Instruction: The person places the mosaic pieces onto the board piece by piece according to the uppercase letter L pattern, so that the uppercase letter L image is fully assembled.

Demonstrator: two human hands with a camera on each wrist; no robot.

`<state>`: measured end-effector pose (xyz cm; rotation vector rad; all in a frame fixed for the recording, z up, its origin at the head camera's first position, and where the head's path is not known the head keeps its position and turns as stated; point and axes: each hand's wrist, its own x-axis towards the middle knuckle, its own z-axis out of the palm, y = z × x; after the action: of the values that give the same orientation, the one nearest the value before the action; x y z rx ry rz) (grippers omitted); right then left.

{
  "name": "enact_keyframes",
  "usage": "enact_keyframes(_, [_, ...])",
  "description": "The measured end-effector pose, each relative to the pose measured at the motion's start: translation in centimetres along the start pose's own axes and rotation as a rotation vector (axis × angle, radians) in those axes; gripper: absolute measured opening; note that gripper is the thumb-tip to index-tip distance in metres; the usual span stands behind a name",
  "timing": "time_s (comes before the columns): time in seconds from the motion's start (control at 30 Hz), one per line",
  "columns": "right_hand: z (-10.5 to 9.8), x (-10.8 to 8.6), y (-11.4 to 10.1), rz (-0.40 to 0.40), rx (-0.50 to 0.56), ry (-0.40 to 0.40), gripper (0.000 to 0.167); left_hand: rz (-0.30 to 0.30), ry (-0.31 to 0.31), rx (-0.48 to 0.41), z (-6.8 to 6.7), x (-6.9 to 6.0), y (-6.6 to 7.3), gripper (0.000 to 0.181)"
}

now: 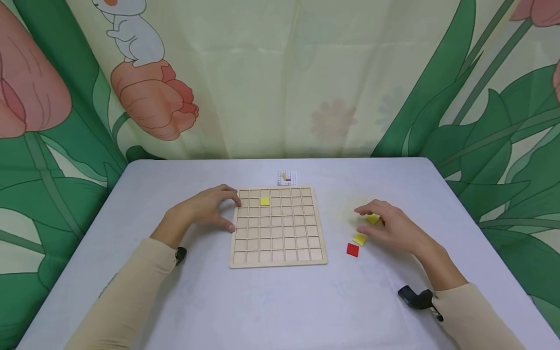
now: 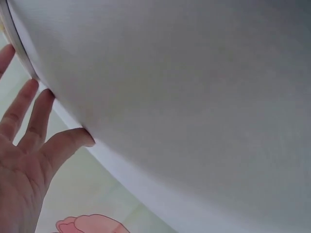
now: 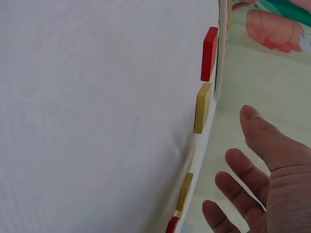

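Observation:
A wooden grid board [image 1: 280, 265] lies on the table, with one yellow square tile [image 1: 265, 201] in a cell near its top. My left hand [image 1: 210, 206] touches the board's left edge, thumb and fingers spread apart. To the right of the board, my right hand [image 1: 389, 226] hovers over loose tiles with nothing between its fingers. Beneath it are a yellow tile [image 1: 373, 218], partly hidden by the fingers, and another yellow tile [image 1: 360, 238]. A red tile [image 1: 352, 250] lies just beside them. The right wrist view also shows a second red tile [image 3: 171, 224] at the bottom.
A small card [image 1: 287, 178] printed with a coloured grid pattern lies just behind the board. The white-covered table [image 1: 280, 311] ends at the back against a printed curtain [image 1: 280, 97].

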<state>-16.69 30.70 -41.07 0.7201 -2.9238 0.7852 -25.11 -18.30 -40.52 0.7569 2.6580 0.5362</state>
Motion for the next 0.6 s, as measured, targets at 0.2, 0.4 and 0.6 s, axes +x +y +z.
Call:
enact_keyframes(0.2, [-0.7, -0.3, 0.5, -0.001, -0.015, 0.028, 0.047, 0.010, -0.002, 0.034, 0.1, 0.1, -0.3, 0.069])
enact_keyframes(0.4, [-1.2, -0.7, 0.9, 0.028, 0.005, 0.017, 0.048, 0.043, 0.001, 0.064, 0.1, 0.0, -0.4, 0.070])
enact_keyframes(0.6, [-1.0, -0.7, 1.9, 0.052, -0.008, 0.013, 0.050, 0.044, 0.016, 0.046, 0.3, -0.1, -0.4, 0.070])
